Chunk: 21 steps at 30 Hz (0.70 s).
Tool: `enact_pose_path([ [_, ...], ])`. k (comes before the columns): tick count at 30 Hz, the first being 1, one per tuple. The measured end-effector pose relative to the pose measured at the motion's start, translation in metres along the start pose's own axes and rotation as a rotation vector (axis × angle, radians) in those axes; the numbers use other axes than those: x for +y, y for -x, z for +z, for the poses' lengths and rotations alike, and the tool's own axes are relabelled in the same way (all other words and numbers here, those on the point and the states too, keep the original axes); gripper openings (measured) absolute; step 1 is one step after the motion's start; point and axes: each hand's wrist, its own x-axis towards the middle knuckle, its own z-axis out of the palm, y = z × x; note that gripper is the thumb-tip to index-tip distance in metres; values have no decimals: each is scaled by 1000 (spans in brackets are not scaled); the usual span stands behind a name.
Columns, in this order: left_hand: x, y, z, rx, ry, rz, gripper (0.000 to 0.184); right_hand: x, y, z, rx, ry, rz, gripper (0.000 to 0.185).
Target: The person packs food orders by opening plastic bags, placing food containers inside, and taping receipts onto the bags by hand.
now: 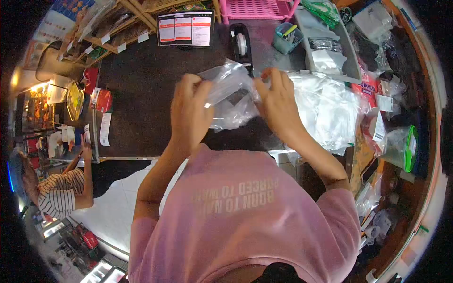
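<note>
A clear plastic bag [226, 115] is stretched between my two hands above the dark table. My left hand [191, 106] grips its left side, the fingers bent and slightly blurred. On the other side, my right hand [278, 101] pinches the bag's right edge, close to the upper corner. The bag's top gapes a little, and dark tabletop shows through it. Just right of my right hand lies a spread pile of clear plastic bags [325, 111]. A black tape dispenser [240, 45] with a roll of tape stands behind the held bag.
At the back of the dark table [137, 94] stands a tablet [185, 29]. A pink basket [257, 9], a cup with pens [287, 37] and a grey tray [347, 52] line the back right. A person in a striped shirt [61, 191] is at the left.
</note>
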Motion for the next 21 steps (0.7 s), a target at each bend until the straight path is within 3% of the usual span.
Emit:
enact_pose_path([
  [1, 0, 0, 7, -70, 114, -62, 32, -2, -1, 5, 7, -32, -3, 29],
  [4, -6, -4, 18, 60, 184, -139, 22, -11, -9, 7, 18, -218, 51, 28],
  [8, -8, -1, -14, -72, 59, -185, 15, -13, -11, -16, -109, -384, 52, 19],
  [9, -15, 3, -29, -123, -53, -142, 14, -4, -10, -27, -40, -298, -51, 16],
  [10, -20, 13, -44, -53, -114, 23, 14, 7, -9, -39, 28, -212, -153, 26],
  [12, -12, 28, -71, 25, -72, 147, 17, 3, 6, -61, 65, -40, -329, 29],
  [16, 0, 37, -84, 146, 88, 118, 23, -1, 16, -91, 31, -128, -315, 28],
  [18, 1, 53, -90, 29, -41, -10, 14, -1, 19, -97, 97, -196, -312, 35],
  [21, 0, 60, -90, 23, -128, -77, 17, -4, 21, -105, 67, -86, -250, 41],
])
